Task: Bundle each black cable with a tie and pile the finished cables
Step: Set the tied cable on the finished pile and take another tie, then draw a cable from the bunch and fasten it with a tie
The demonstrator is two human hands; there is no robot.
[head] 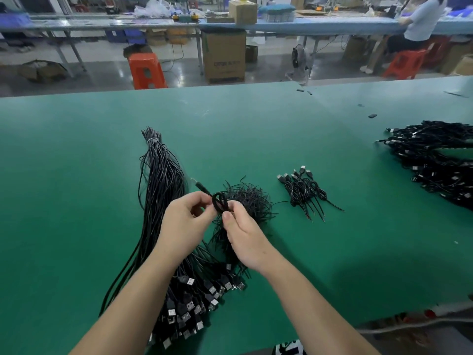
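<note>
Coiled black cable (220, 202) pinched between left hand (185, 222) and right hand (247, 237), both grips closed on it

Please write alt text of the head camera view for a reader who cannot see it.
Two bare hands, left hand and right hand, hold a coiled black cable above a green table. A long bundle of loose cables lies left, a heap of ties behind the hands, finished cables right.

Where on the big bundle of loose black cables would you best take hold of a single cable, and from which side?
Grip one plug at the near end of the loose cable bundle, coming from the right: the plugs fan out separately there, while a tie binds the far end tight.
</note>
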